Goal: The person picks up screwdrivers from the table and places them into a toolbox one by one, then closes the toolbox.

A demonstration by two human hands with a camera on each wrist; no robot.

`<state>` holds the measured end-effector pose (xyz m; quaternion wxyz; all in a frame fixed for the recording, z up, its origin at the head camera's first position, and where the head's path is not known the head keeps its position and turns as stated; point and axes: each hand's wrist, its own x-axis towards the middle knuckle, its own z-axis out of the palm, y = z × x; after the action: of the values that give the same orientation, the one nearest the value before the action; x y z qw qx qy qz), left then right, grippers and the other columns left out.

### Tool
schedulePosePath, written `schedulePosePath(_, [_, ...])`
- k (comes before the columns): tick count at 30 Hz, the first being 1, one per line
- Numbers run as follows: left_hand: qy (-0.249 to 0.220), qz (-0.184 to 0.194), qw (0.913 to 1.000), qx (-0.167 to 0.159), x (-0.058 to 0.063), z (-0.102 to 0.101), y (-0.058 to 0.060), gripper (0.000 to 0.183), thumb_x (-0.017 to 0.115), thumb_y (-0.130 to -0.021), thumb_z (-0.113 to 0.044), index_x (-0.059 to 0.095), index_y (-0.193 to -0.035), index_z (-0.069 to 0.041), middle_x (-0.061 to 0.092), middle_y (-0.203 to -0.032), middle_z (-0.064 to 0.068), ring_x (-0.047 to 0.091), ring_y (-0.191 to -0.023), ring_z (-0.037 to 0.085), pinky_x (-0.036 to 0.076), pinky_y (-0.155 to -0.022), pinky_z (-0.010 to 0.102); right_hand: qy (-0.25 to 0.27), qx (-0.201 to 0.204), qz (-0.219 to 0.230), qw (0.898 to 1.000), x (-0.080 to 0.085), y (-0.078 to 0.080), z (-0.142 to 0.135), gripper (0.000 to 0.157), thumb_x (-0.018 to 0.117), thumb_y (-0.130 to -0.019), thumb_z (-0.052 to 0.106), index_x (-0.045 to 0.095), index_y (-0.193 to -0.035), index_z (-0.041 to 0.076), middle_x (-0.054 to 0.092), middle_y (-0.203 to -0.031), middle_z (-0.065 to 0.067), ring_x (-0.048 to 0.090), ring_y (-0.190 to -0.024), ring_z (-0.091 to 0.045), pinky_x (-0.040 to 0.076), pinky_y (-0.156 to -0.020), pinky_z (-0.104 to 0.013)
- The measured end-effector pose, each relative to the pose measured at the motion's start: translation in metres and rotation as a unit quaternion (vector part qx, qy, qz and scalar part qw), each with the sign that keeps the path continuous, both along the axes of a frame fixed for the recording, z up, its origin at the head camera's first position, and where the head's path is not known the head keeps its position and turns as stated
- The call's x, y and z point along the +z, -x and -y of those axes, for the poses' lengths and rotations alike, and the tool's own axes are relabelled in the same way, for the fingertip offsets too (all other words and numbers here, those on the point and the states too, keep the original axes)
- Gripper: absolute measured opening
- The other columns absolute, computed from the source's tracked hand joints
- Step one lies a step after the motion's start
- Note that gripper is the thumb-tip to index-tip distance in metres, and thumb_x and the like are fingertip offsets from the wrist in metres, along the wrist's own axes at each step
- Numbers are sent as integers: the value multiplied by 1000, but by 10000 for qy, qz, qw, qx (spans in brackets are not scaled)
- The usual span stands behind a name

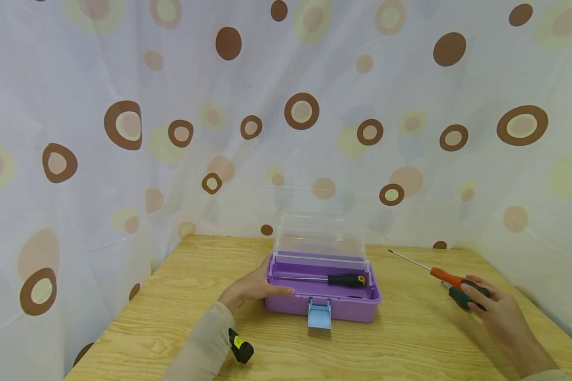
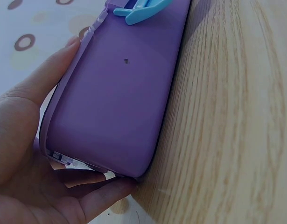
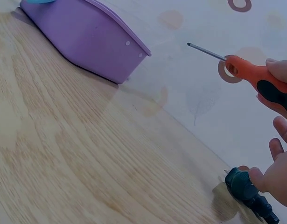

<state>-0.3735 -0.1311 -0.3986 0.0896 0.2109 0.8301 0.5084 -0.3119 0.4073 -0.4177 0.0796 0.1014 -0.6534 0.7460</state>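
Observation:
A purple toolbox (image 1: 314, 307) with a clear lid (image 1: 320, 233) stands open on the table. Inside lies a screwdriver (image 1: 345, 280) with a black handle and yellow end. My left hand (image 1: 255, 286) grips the box's left end, thumb over the front rim, fingers around the side, as the left wrist view shows. Off to the right, my right hand (image 1: 500, 317) holds an orange-and-black screwdriver (image 1: 445, 275), its shaft pointing left and away. Just below is a dark green-handled tool (image 3: 241, 184) with a short metal tip; a fingertip overlaps it in the right wrist view.
A black-and-yellow tool (image 1: 240, 348) lies on the wooden table (image 1: 362, 349) beside my left sleeve, which partly hides it. The box's light blue latch (image 1: 319, 316) hangs down in front. A spotted curtain (image 1: 333, 164) closes off the back and sides.

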Motion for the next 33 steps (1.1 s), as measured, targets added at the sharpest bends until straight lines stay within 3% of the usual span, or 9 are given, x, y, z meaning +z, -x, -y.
schedulePosePath(9, [-70,-33,9999,-150,1,0,2,123,87,-82,-40,1,-166,-16,34,-160,19,34,-145,40,21,-118,63,438,564,-218,9972,5,4,12,34,47,-109,2,74,-118,21,57,-124,16,61,-109,-2,54,-86,-22])
schedulePosePath(15, [-90,-61,9997,-198,0,0,3,123,87,-82,-40,0,-166,-15,35,-158,19,36,-143,40,23,-118,62,347,751,-286,9962,9,9,22,34,46,-110,2,73,-122,19,46,-131,10,55,-115,0,52,-91,-21])
schedulePosePath(22, [-14,16,10000,20,-1,0,0,121,86,-84,-39,1,-167,-18,37,-159,18,34,-145,40,21,-118,63,166,875,-358,9954,12,13,33,26,45,-110,3,68,-123,4,44,-136,13,50,-119,0,52,-92,-21])
schedulePosePath(27, [0,12,10000,21,-1,1,-1,121,86,-85,-39,0,-167,-19,35,-161,17,33,-146,39,20,-118,62,-122,882,-385,9953,14,18,44,32,46,-111,5,66,-133,17,40,-139,12,48,-121,3,51,-93,-20])
schedulePosePath(33, [-55,-11,10000,-10,0,1,0,122,87,-83,-40,2,-167,-19,38,-158,17,35,-144,39,21,-118,63,-353,803,-298,9957,18,23,61,29,50,-110,8,63,-134,18,36,-142,6,50,-120,2,51,-92,-20])
